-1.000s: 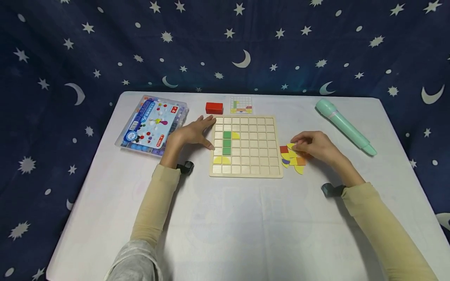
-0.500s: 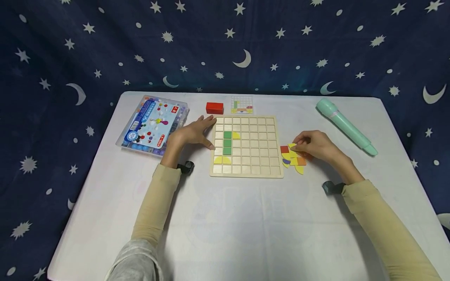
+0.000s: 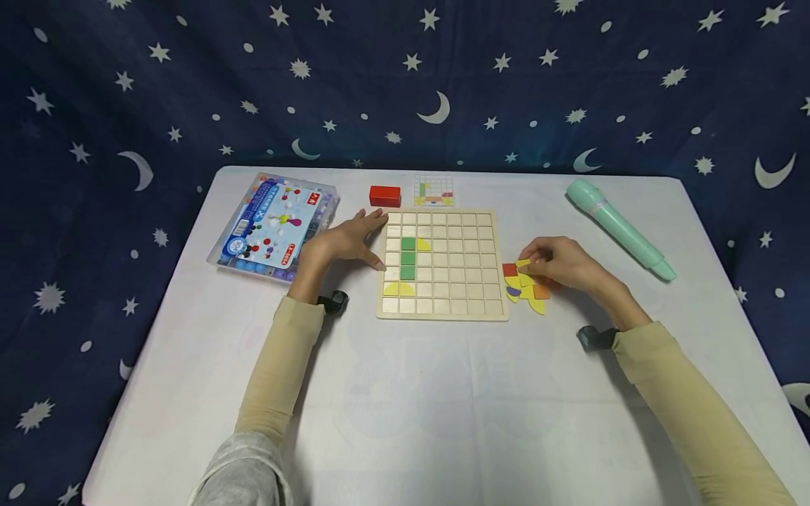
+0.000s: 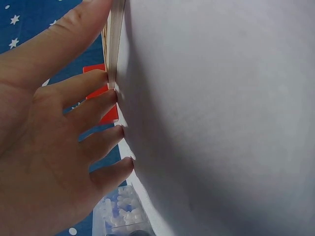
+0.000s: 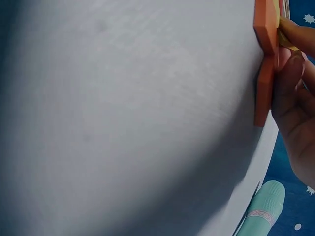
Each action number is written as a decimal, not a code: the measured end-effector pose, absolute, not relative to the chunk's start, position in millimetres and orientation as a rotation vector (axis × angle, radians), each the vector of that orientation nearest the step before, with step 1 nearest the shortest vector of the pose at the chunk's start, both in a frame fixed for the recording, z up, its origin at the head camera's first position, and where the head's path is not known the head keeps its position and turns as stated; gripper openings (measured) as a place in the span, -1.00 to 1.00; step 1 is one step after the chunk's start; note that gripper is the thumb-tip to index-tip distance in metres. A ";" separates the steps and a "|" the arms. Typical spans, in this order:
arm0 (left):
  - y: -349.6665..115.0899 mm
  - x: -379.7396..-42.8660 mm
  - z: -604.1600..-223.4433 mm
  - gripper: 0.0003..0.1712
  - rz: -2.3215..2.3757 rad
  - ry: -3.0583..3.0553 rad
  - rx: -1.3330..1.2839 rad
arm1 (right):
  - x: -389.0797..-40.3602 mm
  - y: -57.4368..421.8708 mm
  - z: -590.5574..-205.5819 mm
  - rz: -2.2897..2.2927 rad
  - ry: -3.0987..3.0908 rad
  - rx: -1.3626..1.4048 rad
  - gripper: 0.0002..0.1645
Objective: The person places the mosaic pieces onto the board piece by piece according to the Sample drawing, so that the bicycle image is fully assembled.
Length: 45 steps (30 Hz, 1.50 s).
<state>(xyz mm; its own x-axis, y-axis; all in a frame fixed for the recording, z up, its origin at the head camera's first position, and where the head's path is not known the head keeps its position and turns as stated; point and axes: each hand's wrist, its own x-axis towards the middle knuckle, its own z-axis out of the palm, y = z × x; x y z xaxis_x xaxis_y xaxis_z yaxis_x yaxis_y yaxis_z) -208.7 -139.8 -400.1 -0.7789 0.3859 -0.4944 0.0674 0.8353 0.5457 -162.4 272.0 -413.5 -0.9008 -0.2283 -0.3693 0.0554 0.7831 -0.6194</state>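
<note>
My left hand (image 3: 344,239) has its fingers spread, with thumb and fingertips at the left edge of a wooden grid board (image 3: 449,275). Green squares (image 3: 408,258) stand in a column on the board. Beside them is a yellow quarter-circle (image 3: 424,244), and lower left lie two more yellow pieces (image 3: 399,289) forming a half-round. Over a loose pile right of the board, my right hand (image 3: 563,263) pinches a yellow piece (image 5: 286,42) between thumb and finger. The pile holds a red square (image 3: 510,270), a purple piece (image 3: 514,291), an orange square (image 3: 541,292) and several yellow shapes.
A pattern card (image 3: 434,190) and a red block (image 3: 384,196) lie behind the board. To the left is a clear plastic box of beads (image 3: 272,225). A mint-green microphone-shaped object (image 3: 620,228) lies at the right. A starry cloth (image 3: 380,77) hangs behind the white table (image 3: 405,407).
My right hand has shifted very slightly left over the pile, fingers still pinched. The left hand and the pieces on the board stay where they were.
</note>
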 end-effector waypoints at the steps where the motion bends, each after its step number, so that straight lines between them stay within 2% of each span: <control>1: -139.8 -208.8 -399.9 0.30 0.682 2.397 0.332 | -163.0 271.6 -413.5 -0.895 2.543 -0.139 -0.72; 20: -141.7 -207.7 -398.4 0.32 0.684 2.396 0.373 | -165.2 255.8 -405.9 -0.980 2.589 -0.171 -0.61; 45: -140.8 -209.5 -400.1 0.31 0.696 2.394 0.349 | -164.2 193.6 -397.1 -1.107 2.436 -0.417 -0.72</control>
<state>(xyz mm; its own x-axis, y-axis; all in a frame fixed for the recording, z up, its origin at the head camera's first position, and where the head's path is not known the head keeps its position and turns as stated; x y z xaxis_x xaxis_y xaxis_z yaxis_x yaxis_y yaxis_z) -209.5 -140.8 -400.1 -0.7765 0.4002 -0.4867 0.0770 0.8269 0.5571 -164.2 193.6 -397.1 -0.8622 -0.4360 -0.2579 -0.0924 0.6360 -0.7661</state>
